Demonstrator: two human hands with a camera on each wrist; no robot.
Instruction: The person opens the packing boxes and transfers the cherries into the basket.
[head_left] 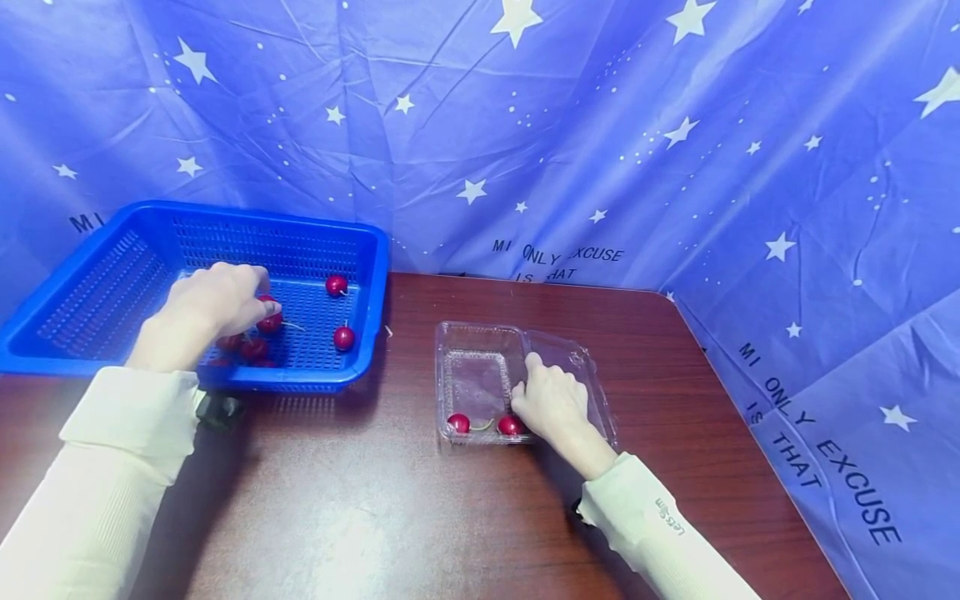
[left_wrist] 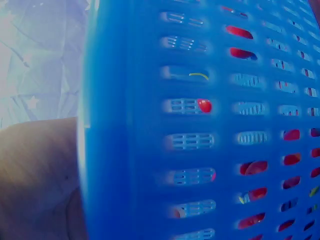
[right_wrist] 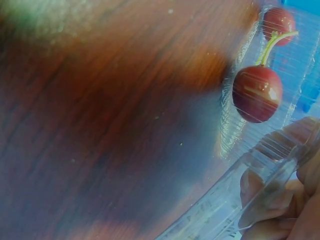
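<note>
On the left, my left hand (head_left: 213,304) reaches over the near rim into a blue plastic basket (head_left: 381,275). Its thumb and fingertips pinch a red cherry (head_left: 270,320) whose stem points right. More cherries (head_left: 255,349) lie below that hand, partly hidden by it. In the left wrist view, the basket wall (left_wrist: 135,125) covers the fingers. My right hand (head_left: 557,404) grips the side of a clear plastic box (head_left: 480,333), where its lid (head_left: 592,379) folds out. Two cherries sit along the box's near side, a left one (head_left: 458,423) and a right one (head_left: 509,426).
Two cherries, one farther (head_left: 336,286) and one nearer (head_left: 344,338), lie at the basket's right end. A brown wooden table (head_left: 420,517) carries both containers. Blue star-patterned cloth (head_left: 450,125) hangs behind and along the right side.
</note>
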